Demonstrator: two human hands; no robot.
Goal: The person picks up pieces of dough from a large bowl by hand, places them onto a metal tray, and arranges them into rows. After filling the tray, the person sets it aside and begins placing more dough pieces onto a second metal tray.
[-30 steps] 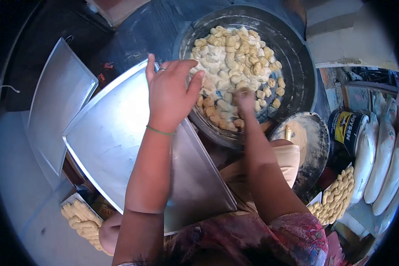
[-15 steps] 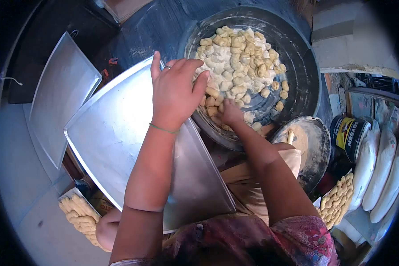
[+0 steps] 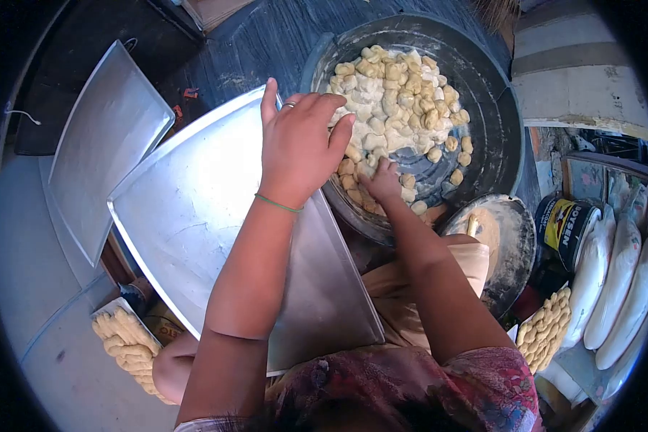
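Observation:
A round dark basin (image 3: 493, 93) holds many floured dough pieces (image 3: 410, 93), heaped toward its far left side. My right hand (image 3: 383, 181) reaches into the near part of the basin with its fingers down among the dough pieces; what lies under the fingertips is hidden. My left hand (image 3: 302, 140), with a ring and a green wrist band, spreads its fingers over the upper right corner of a large metal tray (image 3: 187, 216) and toward the basin's left rim. The tray lies tilted across my lap and is bare on its upper face.
A second metal tray (image 3: 108, 144) leans at the left. Small trays of shaped dough stand at lower left (image 3: 128, 345) and lower right (image 3: 546, 331). A floury round pan (image 3: 515, 237), a Boysen can (image 3: 565, 223) and filled plastic bags (image 3: 615, 281) are at the right.
My right hand has risen slightly and its fingers show more clearly among the dough pieces. My left hand keeps its place by the tray corner, while the whole view has shifted a little.

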